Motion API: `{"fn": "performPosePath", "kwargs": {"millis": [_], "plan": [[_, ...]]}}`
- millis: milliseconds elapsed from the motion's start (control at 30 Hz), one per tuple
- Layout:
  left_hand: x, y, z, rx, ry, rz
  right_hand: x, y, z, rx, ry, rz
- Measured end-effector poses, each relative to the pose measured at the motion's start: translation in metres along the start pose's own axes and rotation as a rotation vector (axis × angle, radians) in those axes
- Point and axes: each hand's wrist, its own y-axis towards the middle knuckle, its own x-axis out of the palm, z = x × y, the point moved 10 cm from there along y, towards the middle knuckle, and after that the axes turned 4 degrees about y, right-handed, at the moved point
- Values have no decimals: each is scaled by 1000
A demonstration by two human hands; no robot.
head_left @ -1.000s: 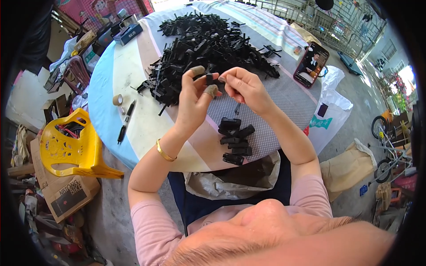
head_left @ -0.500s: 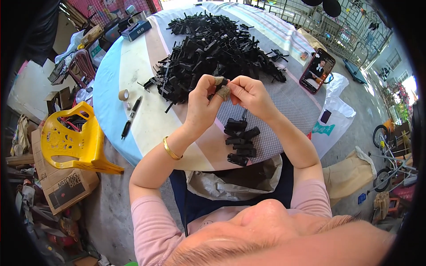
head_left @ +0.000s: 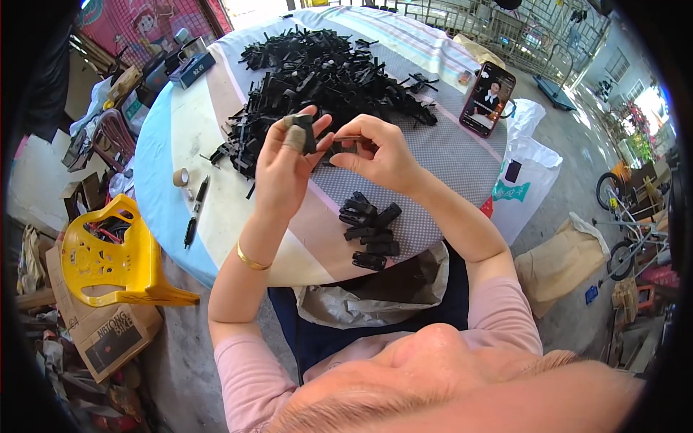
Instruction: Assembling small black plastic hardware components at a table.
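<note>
My left hand [head_left: 280, 173], with tan tape wrapped round its thumb and a finger, pinches a small black plastic piece [head_left: 306, 134]. Close beside it, the fingers of my right hand [head_left: 386, 155] are bent round a thin dark strip [head_left: 345, 145], partly hidden by the fingers. Beyond both hands spreads a big heap of black plastic pieces [head_left: 317, 79]. Nearer to me, below my right hand, lies a small cluster of chunkier black pieces [head_left: 374, 231].
The round table wears a striped cloth [head_left: 162, 159]. On it are a pen [head_left: 195, 213], a tape roll [head_left: 181, 177], a box [head_left: 192, 70] and a propped phone [head_left: 489, 99]. An open sack [head_left: 375, 302] lies at my lap. A yellow chair [head_left: 119, 252] stands left, a white bag [head_left: 530, 173] right.
My hands have come apart from each other. The left has turned upward with its black piece showing, and the right has drawn back with a thin strip. The whole view has shifted slightly.
</note>
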Motion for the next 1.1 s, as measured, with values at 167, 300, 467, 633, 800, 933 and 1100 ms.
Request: {"fn": "performPosePath", "kwargs": {"millis": [167, 300, 467, 633, 800, 933, 1100], "plan": [[2, -2, -12, -156, -99, -111, -4, -3, -29, -302, 45, 36], [7, -7, -11, -156, 316, -57, -11, -5, -31, -289, 57, 35], [20, -15, -22, -138, 511, -249, -1, -3, 5, 63, 220, -11], [26, -17, -26, -55, 596, -284, 5, -2, 26, 222, 275, -17], [15, -10, -16, -8, 547, -140, 16, -11, 51, 477, 589, -116], [8, -9, -15, -36, 578, -131, 22, -12, 43, 483, 442, -144], [7, -10, -14, -31, 585, -111, 19, -9, 36, 429, 341, -155]]}}
